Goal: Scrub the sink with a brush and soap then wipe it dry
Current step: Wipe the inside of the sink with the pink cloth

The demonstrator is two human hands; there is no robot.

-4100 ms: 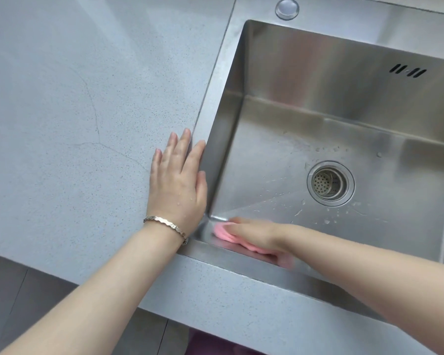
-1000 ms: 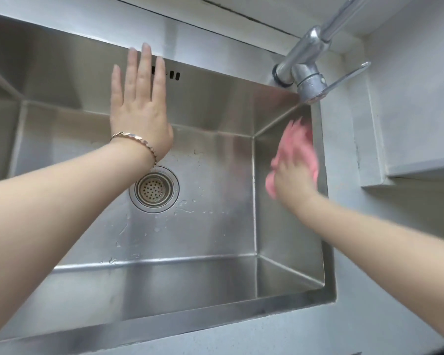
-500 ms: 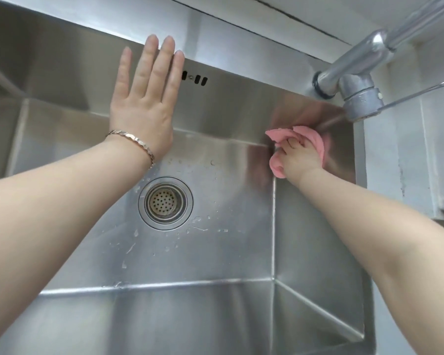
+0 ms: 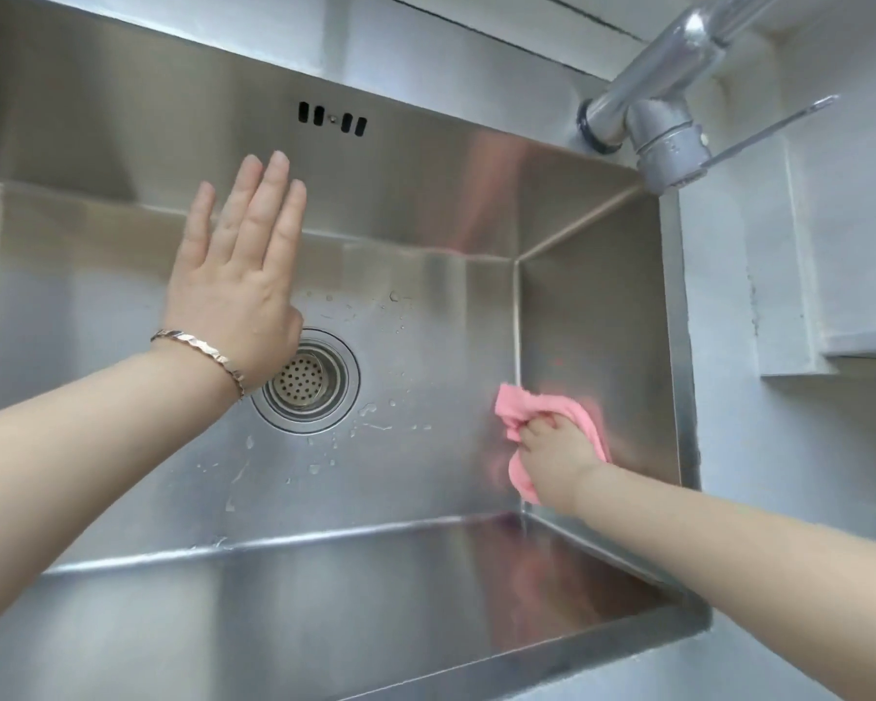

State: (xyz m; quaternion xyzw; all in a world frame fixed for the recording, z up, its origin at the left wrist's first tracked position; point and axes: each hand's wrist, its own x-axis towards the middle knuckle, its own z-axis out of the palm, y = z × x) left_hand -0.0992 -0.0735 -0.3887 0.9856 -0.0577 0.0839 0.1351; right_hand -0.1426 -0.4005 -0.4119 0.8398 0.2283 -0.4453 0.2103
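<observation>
Right hand gripping pink cloth against sink wall, left hand flat, fingers straight

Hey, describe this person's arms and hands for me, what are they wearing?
No sleeves or gloves show on either arm. The left hand has a slim metal bracelet of faceted, rose-gold-toned links at the wrist. The right hand shows no ring, watch or bracelet, and no rings show on the left one either.
</observation>
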